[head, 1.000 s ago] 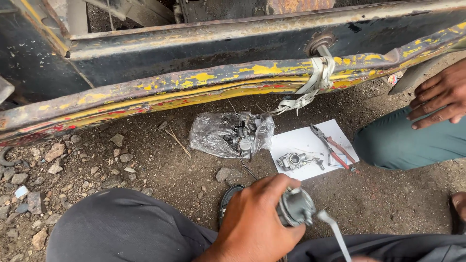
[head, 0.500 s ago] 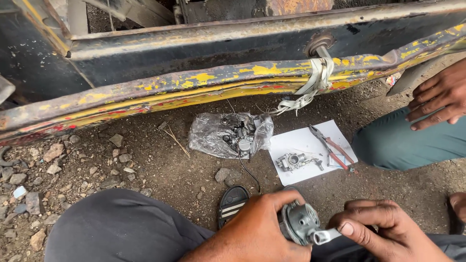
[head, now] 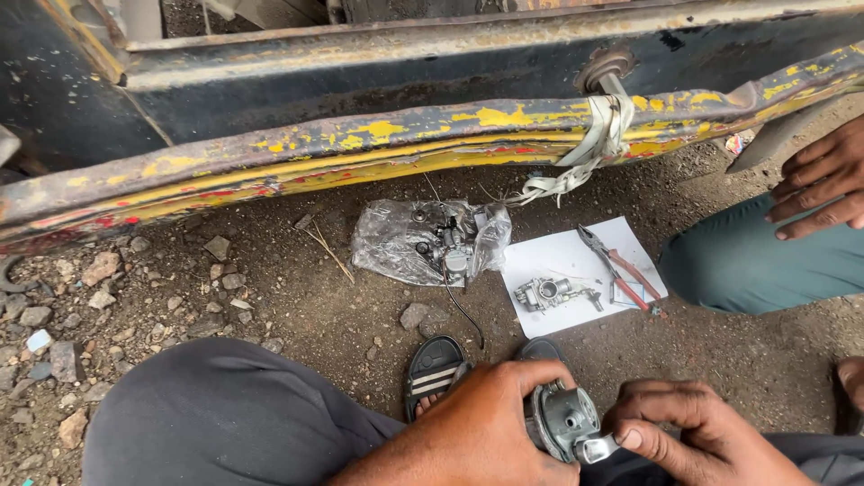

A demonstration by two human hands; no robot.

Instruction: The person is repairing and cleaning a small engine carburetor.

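My left hand (head: 486, 432) grips a round grey metal carburetor part (head: 562, 421) low in the view, above my knees. My right hand (head: 693, 432) pinches a thin metal tool (head: 598, 447) against the part's lower right side. On the dirt ahead lies a white paper sheet (head: 558, 256) with a small metal carburetor body (head: 551, 292) and red-handled pliers (head: 621, 270) on it. To its left sits a clear plastic bag (head: 396, 238) holding more metal parts.
A rusty yellow and dark vehicle frame (head: 360, 135) crosses the top, with a white cloth strip (head: 598, 135) tied around it. Another person's hand (head: 823, 180) rests on a teal trouser knee (head: 747, 261) at right. Stones litter the ground at left. My sandal (head: 434, 369) shows below.
My right hand has come in from the lower right and taken hold of the thin metal tool at the part. The left hand keeps holding the part.
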